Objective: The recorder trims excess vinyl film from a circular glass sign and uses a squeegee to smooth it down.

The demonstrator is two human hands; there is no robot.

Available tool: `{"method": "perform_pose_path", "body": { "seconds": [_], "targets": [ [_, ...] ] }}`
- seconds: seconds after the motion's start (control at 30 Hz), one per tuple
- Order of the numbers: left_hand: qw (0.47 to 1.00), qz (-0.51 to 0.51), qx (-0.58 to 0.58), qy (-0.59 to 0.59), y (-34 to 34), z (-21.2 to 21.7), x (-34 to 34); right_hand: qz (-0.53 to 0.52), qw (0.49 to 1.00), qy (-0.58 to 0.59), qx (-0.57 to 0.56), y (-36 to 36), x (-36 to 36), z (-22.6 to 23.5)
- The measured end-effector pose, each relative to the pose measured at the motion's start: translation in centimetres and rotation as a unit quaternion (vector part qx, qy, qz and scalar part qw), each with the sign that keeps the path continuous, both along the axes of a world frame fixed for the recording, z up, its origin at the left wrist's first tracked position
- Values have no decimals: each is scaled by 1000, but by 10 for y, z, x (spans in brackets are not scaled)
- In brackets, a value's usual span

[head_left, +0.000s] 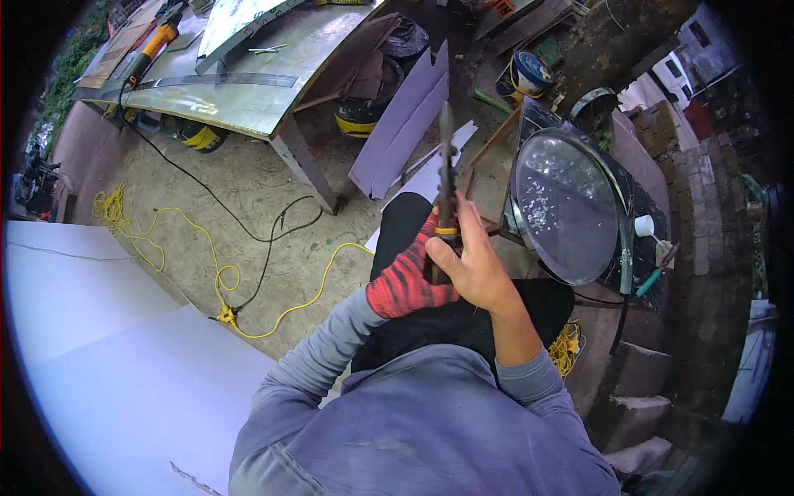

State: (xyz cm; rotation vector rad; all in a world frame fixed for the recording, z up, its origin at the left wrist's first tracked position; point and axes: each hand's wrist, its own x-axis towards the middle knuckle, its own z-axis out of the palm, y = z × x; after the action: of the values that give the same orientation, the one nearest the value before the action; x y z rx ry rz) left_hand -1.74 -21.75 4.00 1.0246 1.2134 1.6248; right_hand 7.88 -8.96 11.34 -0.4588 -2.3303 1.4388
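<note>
In front of my lap, my left hand [411,277], in a red and black striped work glove, is closed around the lower part of a long, narrow, dark hand tool [447,178]. It has a yellow band near the grip and what look like small bolts along its side. The tool stands nearly upright, tip pointing away from me, seen edge-on, so I cannot make out its exact kind. My bare right hand [477,263] presses on the tool from the right, thumb across it and fingers along its side. The lower grip is partly hidden between both hands.
A metal-topped table [240,107] at upper left carries a yellow angle grinder [155,45]. A round glass disc [571,207] with white bits lies at right. Bent sheet-metal pieces [405,124] lean ahead. A yellow cord [318,293] crosses the floor; white sheets [124,355] lie left.
</note>
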Motion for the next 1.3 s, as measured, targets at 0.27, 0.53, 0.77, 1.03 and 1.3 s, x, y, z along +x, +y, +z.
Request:
{"method": "perform_pose_path", "body": {
  "seconds": [0.27,0.53,0.77,1.03,1.3],
  "targets": [
    [886,-74,79,-451,-50,11,-28,8,997,23,-73,-6,-26,19],
    [889,-57,90,-446,-68,-1,-23,20,995,2,-95,-23,-60,0],
    [915,241,-215,241,-59,29,-22,73,966,25,-248,-13,-36,-19],
    [799,314,-222,463,-50,19,-24,-74,961,93,-250,-40,-31,-20],
    [777,319,-232,491,-52,18,-18,-132,963,67,-224,-42,-35,-25]
  ]
}}
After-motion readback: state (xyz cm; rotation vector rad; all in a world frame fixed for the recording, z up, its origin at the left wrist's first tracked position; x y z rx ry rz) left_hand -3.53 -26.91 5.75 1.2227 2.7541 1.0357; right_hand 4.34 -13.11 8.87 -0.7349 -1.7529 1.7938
